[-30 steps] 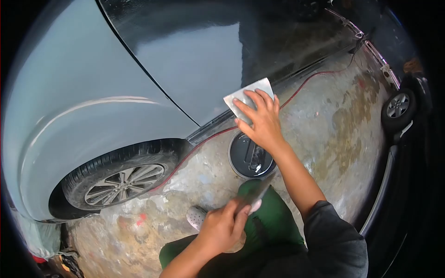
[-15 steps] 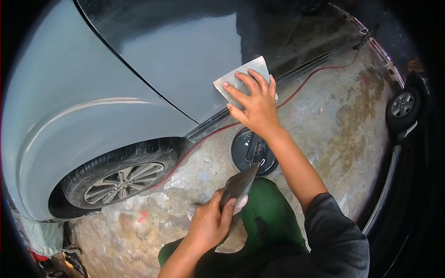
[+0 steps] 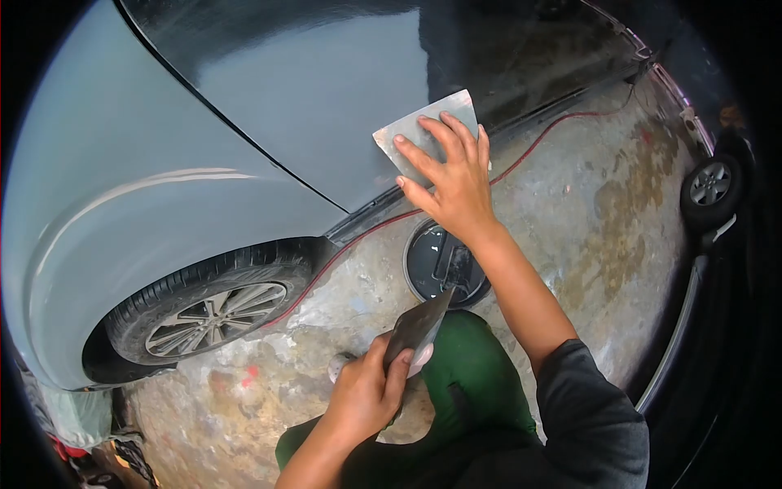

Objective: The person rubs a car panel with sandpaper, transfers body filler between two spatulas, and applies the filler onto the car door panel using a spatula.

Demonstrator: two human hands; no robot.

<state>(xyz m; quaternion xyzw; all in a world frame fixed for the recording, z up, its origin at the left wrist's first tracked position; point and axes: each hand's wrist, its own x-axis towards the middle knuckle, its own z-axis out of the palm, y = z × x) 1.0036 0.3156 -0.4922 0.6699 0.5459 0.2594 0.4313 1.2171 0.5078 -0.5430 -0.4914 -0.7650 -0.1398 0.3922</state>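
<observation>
My right hand (image 3: 460, 175) lies over a light grey rectangular sheet (image 3: 405, 128), its fingers spread across the top face. That sheet overlaps the lower edge of the car's dark door (image 3: 326, 98); whether they touch is unclear. Lower down, my left hand (image 3: 366, 391) grips a dark flat plate (image 3: 419, 326) with a slanted edge, and a small pinkish-white bit shows beside its fingers. Between the hands, a round container (image 3: 419, 265) of dark liquid stands on the floor, a dark block-like object in it. The plate's tip overlaps the container's near rim.
A grey fender (image 3: 163, 147) and a wheel (image 3: 216, 318) are on the left. A red hose (image 3: 383, 232) runs along the car's bottom edge over the stained concrete floor (image 3: 586, 212). Another dark vehicle's wheel (image 3: 710, 186) stands at right. My green-clad knee (image 3: 481, 375) is below the container.
My right hand and the light sheet have moved up and slightly left over the door. My left hand has shifted a little left, and its dark plate has turned to show more of its face.
</observation>
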